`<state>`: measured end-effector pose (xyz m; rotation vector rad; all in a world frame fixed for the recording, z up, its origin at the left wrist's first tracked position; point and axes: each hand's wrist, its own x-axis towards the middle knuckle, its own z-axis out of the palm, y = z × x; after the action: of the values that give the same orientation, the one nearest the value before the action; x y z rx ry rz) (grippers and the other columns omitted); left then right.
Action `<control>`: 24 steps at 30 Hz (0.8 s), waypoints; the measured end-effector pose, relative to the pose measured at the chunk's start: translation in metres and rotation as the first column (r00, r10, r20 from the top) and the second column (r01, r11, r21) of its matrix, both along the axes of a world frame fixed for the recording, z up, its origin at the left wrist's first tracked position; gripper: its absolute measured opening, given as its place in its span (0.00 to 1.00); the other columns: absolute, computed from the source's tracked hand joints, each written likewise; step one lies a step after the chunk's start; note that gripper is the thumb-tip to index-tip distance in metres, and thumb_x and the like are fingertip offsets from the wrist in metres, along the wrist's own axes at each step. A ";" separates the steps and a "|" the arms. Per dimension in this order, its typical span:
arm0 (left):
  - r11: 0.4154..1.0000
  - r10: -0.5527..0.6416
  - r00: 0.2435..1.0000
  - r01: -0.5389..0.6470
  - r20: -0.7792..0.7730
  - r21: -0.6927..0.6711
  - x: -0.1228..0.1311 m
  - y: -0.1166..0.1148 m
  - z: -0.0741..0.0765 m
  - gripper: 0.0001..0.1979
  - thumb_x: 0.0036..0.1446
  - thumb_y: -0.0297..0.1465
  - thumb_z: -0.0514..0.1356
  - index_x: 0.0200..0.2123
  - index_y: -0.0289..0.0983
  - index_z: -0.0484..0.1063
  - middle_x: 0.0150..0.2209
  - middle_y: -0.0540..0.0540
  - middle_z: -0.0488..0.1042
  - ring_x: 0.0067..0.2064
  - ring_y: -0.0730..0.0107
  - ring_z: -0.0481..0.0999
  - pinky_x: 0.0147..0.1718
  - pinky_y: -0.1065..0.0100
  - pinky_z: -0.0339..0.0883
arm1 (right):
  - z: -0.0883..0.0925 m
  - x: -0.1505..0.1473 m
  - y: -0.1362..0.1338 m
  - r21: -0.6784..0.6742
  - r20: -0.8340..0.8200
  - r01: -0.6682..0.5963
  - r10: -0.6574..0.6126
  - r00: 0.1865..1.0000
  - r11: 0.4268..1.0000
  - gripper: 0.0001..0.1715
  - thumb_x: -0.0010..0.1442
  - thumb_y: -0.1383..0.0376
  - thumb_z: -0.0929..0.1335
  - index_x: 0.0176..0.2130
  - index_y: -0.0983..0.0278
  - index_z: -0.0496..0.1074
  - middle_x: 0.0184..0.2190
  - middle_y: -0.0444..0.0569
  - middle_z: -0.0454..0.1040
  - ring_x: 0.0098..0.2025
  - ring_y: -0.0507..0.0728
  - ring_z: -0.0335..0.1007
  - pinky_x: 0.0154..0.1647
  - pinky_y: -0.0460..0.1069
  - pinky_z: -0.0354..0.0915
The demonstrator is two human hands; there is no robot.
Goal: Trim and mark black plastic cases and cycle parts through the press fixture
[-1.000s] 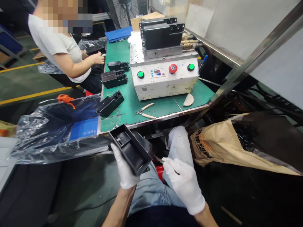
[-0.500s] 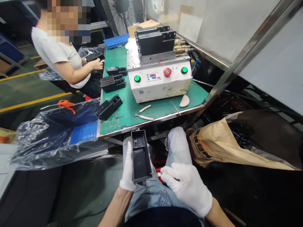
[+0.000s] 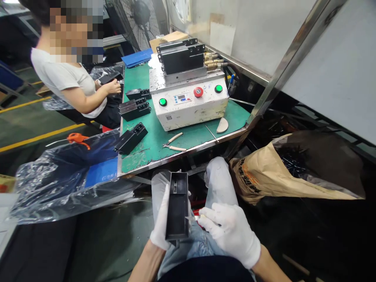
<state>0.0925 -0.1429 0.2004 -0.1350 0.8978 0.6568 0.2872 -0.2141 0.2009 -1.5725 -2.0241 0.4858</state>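
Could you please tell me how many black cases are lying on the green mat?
3, along the left side of the mat: far case, middle case, near case. The machine may hide more.

A white-gloved left hand (image 3: 160, 219) grips an open black plastic housing (image 3: 177, 205) upright above the knees, while the gloved right hand (image 3: 230, 235) pinches a small metal-tipped tool (image 3: 194, 218) just beside its edge; beyond stands a white control unit (image 3: 189, 109) on a green bench mat (image 3: 138, 160), a co-worker (image 3: 66, 82) beside it
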 end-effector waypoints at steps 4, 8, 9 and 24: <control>0.999 -0.019 1.000 0.020 -0.025 0.029 0.002 -0.005 0.002 0.28 0.63 0.55 0.58 0.40 0.34 0.77 0.22 0.48 0.75 0.18 0.71 0.72 0.19 0.71 0.69 | -0.002 0.001 0.001 0.008 0.030 0.027 -0.027 0.999 1.000 0.26 0.76 0.51 0.62 0.31 0.58 0.77 0.24 0.43 0.70 0.26 0.52 0.62 0.30 0.53 0.43; 1.000 0.000 0.998 -0.001 -0.058 -0.016 0.007 -0.009 0.011 0.26 0.64 0.53 0.59 0.36 0.33 0.76 0.20 0.48 0.74 0.19 0.73 0.72 0.21 0.72 0.69 | -0.004 0.001 0.002 0.020 0.048 0.038 -0.039 0.998 0.999 0.26 0.75 0.52 0.63 0.29 0.59 0.75 0.24 0.43 0.69 0.27 0.52 0.62 0.30 0.53 0.43; 1.000 0.018 0.999 -0.020 -0.049 -0.023 0.008 -0.010 0.013 0.26 0.64 0.53 0.59 0.34 0.33 0.76 0.21 0.48 0.75 0.20 0.73 0.72 0.22 0.72 0.69 | -0.004 0.002 0.002 0.025 0.050 0.042 -0.044 0.998 0.999 0.26 0.75 0.51 0.63 0.29 0.59 0.75 0.23 0.43 0.69 0.27 0.52 0.62 0.30 0.53 0.43; 0.996 0.012 0.965 0.013 -0.262 0.092 0.014 -0.032 0.000 0.18 0.58 0.42 0.70 0.50 0.42 0.83 0.46 0.47 0.87 0.53 0.61 0.84 0.59 0.65 0.75 | -0.011 0.040 0.036 0.124 -0.091 0.427 -0.418 0.904 0.896 0.24 0.75 0.53 0.64 0.34 0.60 0.82 0.28 0.46 0.80 0.29 0.54 0.73 0.31 0.48 0.58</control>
<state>0.1062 -0.1750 0.2009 0.0375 1.1198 0.7259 0.3276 -0.1777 0.1896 -1.8163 -1.5641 0.2135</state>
